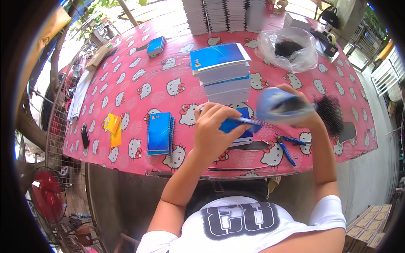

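Note:
My left hand is closed on a blue-covered notebook, raised just above another blue notebook on the table. My right hand grips a light-blue rounded thing with a dark middle; motion blur hides its kind. A thin binding coil shows faintly between the notebook and my right hand. Blue-handled pliers lie below my right hand. Just beyond my hands rises a stack of notebooks with a blue cover on top.
Blue spiral notebooks lie left, near yellow packets and a dark phone. A smaller notebook pile sits farther back. Dark coils lie right. A plastic bag and tall page stacks stand at the back.

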The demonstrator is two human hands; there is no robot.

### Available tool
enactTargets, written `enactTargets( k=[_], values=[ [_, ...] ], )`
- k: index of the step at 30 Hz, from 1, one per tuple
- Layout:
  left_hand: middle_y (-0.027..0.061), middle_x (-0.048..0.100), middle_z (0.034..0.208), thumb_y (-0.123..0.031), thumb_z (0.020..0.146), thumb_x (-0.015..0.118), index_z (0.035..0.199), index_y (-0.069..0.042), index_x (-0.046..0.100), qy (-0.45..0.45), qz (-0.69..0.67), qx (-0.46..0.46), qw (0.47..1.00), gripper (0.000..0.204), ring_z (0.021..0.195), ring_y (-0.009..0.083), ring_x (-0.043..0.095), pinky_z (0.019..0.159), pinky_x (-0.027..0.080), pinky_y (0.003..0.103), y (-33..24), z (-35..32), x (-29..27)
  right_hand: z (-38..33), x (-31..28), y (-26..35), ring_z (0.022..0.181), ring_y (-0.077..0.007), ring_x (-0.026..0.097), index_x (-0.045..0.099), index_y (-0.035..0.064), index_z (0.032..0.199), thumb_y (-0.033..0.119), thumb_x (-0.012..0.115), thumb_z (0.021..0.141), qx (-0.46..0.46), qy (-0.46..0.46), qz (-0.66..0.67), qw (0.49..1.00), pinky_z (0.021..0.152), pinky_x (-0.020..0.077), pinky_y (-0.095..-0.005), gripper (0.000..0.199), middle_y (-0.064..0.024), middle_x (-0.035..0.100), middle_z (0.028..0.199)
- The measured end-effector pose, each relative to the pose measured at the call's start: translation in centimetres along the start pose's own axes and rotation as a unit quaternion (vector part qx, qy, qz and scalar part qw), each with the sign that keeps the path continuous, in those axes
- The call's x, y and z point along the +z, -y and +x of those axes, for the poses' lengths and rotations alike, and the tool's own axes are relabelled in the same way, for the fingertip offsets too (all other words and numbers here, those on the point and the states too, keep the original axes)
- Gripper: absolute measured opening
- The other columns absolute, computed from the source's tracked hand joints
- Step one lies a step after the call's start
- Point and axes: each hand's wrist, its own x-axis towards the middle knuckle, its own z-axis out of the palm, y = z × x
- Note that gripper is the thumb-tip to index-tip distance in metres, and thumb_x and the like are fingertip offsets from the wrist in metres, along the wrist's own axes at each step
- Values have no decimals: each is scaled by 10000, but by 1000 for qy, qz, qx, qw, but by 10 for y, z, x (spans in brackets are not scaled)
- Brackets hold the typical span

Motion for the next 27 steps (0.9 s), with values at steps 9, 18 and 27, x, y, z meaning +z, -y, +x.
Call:
enactTargets(
  k=[9,18,27],
  values=[
    [64,651,932,-118,572,876,837,-81,695,-10,-1,-20,1000,322,925,253,604,793,499,387,9,-2,-3,33,11,61,772,-162,640,574,50,1204,0,707,652,67,-7,32,997,736,512,-295,571,-58,677,855],
    [86,614,1027,-72,694,830,1031,-40,636,-49,-230,-222,946,390,988,179,610,765,519,300,20,-18,-6,46,29,60,816,-167,646,580,40,1185,-12,655,642,-90,5,-47,995,734,512,-314,551,-98,676,890],
    [88,671,1041,80,785,711,1140,19,622,-82,-396,-250,880,371,925,104,633,784,534,227,36,-28,-13,67,44,86,886,-132,614,551,25,1250,-50,674,622,41,32,16,999,800,503,-295,643,-62,671,958]
  ],
)
